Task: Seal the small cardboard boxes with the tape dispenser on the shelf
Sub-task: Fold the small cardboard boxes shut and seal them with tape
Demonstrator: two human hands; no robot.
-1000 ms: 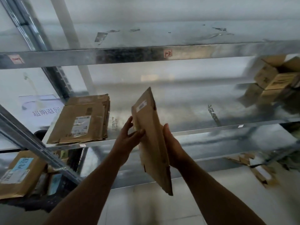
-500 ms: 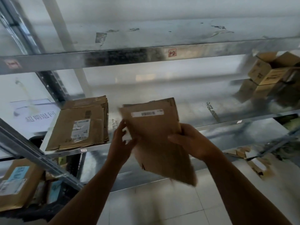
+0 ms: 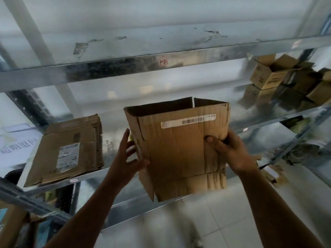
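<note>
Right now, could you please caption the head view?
Left hand steadies, right hand grips an open cardboard box before the shelf.

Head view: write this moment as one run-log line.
brown cardboard box: held up, top open | left hand: touches left edge | right hand: grips right side

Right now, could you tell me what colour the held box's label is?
The label is white with a black barcode, in the head view.

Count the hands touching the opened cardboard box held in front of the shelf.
2. The left hand presses the left edge of the cardboard box; the right hand grips its right side. No others visible.
</note>
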